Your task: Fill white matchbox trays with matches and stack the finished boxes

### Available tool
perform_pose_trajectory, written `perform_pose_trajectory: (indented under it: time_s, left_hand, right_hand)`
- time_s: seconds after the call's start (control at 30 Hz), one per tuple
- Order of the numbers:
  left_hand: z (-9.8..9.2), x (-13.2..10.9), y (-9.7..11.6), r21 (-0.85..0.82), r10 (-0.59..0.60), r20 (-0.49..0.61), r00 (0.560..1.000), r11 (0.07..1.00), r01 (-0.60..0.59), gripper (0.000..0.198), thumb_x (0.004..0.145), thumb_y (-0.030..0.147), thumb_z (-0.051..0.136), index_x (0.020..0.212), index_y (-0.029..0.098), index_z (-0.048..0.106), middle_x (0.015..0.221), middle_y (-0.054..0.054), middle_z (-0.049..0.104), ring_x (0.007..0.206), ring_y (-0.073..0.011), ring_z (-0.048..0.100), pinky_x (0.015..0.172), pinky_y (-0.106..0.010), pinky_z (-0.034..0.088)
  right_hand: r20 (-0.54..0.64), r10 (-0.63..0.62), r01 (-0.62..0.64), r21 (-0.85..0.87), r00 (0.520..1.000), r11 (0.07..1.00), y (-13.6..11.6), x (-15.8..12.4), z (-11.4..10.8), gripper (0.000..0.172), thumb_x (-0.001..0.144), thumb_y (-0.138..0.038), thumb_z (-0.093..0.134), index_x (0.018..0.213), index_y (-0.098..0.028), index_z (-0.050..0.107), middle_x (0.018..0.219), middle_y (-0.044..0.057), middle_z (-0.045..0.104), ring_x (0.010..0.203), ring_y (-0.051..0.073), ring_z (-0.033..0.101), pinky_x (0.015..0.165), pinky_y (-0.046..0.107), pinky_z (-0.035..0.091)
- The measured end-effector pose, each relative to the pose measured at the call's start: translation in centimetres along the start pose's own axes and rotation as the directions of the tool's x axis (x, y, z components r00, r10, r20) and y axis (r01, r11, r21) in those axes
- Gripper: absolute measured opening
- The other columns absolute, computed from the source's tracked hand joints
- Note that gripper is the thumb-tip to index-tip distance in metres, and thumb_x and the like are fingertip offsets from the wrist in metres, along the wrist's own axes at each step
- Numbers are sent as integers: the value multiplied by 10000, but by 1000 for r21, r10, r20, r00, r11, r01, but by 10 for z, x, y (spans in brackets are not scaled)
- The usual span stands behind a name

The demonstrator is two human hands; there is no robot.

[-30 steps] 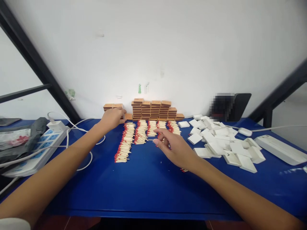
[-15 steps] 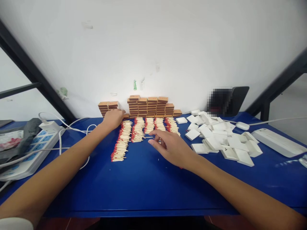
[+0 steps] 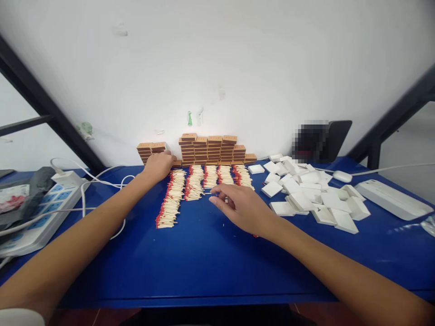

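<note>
My left hand point(image 3: 159, 165) reaches to the left matchbox stack point(image 3: 145, 154) by the wall. Its fingers are bent downward and closed, with the tips partly hidden, so what they grip cannot be made out. Just right of those fingers lies a low matchbox point(image 3: 177, 163). Over the matches at the middle hovers my right hand point(image 3: 239, 206), thumb and forefinger curved and apart. A single match point(image 3: 206, 194) lies near its fingertips. Red-headed matches are laid in several columns; the longest column point(image 3: 171, 199) is leftmost, and my right hand hides part of those on the right.
Taller matchbox stacks point(image 3: 207, 151) stand against the wall. On the right a heap of white box trays point(image 3: 307, 188) covers the blue table point(image 3: 204, 267), beside a long white case point(image 3: 394, 199) and a black object point(image 3: 336, 142). A power strip point(image 3: 50, 213) with white cables lies left.
The whole view has shifted slightly. Both hands keep nearly the same places and poses; the left hand's fingertips have drawn back a little.
</note>
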State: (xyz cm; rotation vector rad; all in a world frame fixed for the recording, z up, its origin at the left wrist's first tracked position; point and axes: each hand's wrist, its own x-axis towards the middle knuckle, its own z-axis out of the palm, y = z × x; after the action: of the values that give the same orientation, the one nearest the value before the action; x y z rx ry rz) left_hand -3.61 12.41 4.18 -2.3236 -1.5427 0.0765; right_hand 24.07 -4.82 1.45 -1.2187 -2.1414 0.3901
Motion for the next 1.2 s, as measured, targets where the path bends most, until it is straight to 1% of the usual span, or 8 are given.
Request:
perform_pose_trajectory:
  time_s: [0.13,0.33,0.43,0.6,0.8,0.93,1.1,1.2]
  left_hand:
    - [-1,3,0,-13,68,30,997,998,-68,486,1044,216,387,1329,281,776,1254,-155,719,1135,-320,734,898,-366,542]
    - [-8,0,2,-12,58,21,998,998,-58,492,1031,192,367,1312,212,770,1202,-174,728,1155,-333,726,897,-372,545]
    - [-14,-15,6,-47,34,-48,998,998,-36,503,1088,310,330,1409,226,709,1203,-161,729,1110,-329,737,846,-380,554]
    - [-17,-61,14,-159,69,-258,964,981,-112,408,1078,415,463,1281,246,773,1196,-114,754,1010,-292,754,720,-349,531]
    - [-6,-108,24,-176,213,-516,830,921,-347,290,1086,380,545,1091,240,799,932,-34,776,750,-180,730,584,-296,457]
    - [-8,-115,27,-49,343,-592,730,888,-456,233,1083,311,568,1059,213,779,883,-27,774,754,-177,745,561,-303,459]
    - [-21,-121,32,39,436,-629,643,844,-534,252,1105,285,530,1068,173,753,829,-19,751,726,-172,740,572,-312,482]
    - [-26,-124,37,56,469,-629,620,823,-566,261,1109,268,524,1015,168,746,789,-14,729,705,-171,730,576,-306,483]
  right_hand:
    - [-2,-1,1,-8,1000,1000,2,0,0,235,1075,-401,577,1139,-224,719,927,58,803,712,192,679,680,322,455]
    - [-16,-17,17,-26,1000,1000,5,0,2,207,1071,-384,577,1099,-228,710,873,46,788,702,191,663,666,317,437]
    - [-37,-47,44,-75,998,996,11,3,-1,205,1071,-362,560,1040,-228,712,847,39,779,681,183,647,657,314,418]
    - [-113,15,-42,-243,993,969,40,13,-26,236,1034,-305,544,905,-225,725,847,54,775,707,199,647,661,323,408]
    - [-346,199,-336,-399,917,853,94,23,-75,233,944,-350,614,963,-213,802,862,74,793,757,249,682,689,357,431]
    - [-279,358,-445,-383,891,809,129,30,-101,216,911,-348,655,959,-206,810,935,84,813,788,241,693,694,357,452]
    - [2,321,-271,-530,947,804,162,37,-100,337,873,-357,735,1148,-184,825,1060,136,801,948,282,694,884,405,496]
    - [32,262,-180,-650,964,739,174,38,-86,381,884,-369,730,1219,-208,818,1164,183,752,1133,359,638,1027,497,453]
